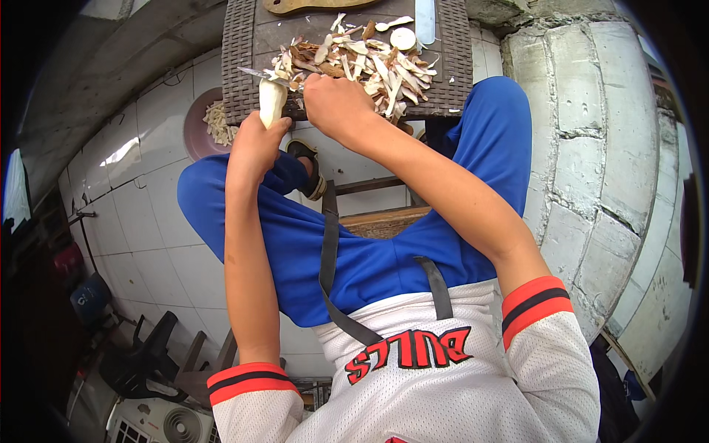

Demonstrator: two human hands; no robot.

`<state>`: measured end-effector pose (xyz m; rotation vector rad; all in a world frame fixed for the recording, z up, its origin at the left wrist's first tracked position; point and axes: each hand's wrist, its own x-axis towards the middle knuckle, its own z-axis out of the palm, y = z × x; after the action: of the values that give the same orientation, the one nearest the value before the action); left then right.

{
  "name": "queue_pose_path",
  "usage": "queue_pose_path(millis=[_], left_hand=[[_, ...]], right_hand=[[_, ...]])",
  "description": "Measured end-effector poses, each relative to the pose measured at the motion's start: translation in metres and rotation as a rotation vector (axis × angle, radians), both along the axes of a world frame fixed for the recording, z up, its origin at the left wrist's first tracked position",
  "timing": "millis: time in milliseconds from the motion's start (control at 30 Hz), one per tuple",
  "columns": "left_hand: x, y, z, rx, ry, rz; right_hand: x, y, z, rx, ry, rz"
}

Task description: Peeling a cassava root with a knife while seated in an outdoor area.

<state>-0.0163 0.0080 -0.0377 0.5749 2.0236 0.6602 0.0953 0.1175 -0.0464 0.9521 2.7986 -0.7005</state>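
Note:
My left hand (253, 145) grips the lower end of a peeled white root (271, 104), which points up and away from me. In my right hand (339, 108) is a knife (253, 72), its handle hidden inside the fist. The blade lies across the far end of the root, and I cannot tell how deep it sits. Just beyond both hands, a heap of white and brown peelings (382, 72) spreads over the brown woven table (237, 52). A round white slice (402, 39) rests at the heap's far right.
A pink basin (194, 124) of cut white pieces (219, 124) stands on the tiled floor, left of the table. At the table's far side lie a wooden board (316, 4) and a pale flat strip (425, 22). A block wall (587, 138) rises at right.

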Motion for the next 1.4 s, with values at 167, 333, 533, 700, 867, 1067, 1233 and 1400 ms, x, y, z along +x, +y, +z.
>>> queue_pose_path(millis=[167,333,533,700,867,1067,1233,1400], left_hand=[[0.002,0.001,-0.003,0.025,0.075,-0.029],[0.007,0.004,0.003,0.019,0.072,-0.017],[0.001,0.003,0.01,-0.021,-0.079,0.085],[0.005,0.001,0.019,0.039,0.042,0.225],[-0.013,-0.013,-0.003,0.141,0.218,0.151],[-0.013,-0.014,-0.007,0.108,0.347,0.063],[-0.019,-0.018,-0.014,0.228,0.267,0.085],[-0.015,-0.01,0.003,0.164,0.04,0.224]], right_hand=[[-0.014,0.003,-0.01,0.028,0.067,-0.064],[-0.016,0.008,-0.027,0.069,0.065,-0.111],[-0.009,0.015,-0.014,-0.113,0.083,-0.17],[0.014,0.011,-0.013,-0.12,0.081,-0.144],[0.018,-0.001,-0.018,-0.119,0.075,-0.125],[0.01,-0.011,-0.016,-0.144,0.1,-0.1],[-0.001,-0.013,-0.019,-0.123,0.138,-0.138],[-0.017,-0.021,-0.019,-0.088,0.148,-0.183]])
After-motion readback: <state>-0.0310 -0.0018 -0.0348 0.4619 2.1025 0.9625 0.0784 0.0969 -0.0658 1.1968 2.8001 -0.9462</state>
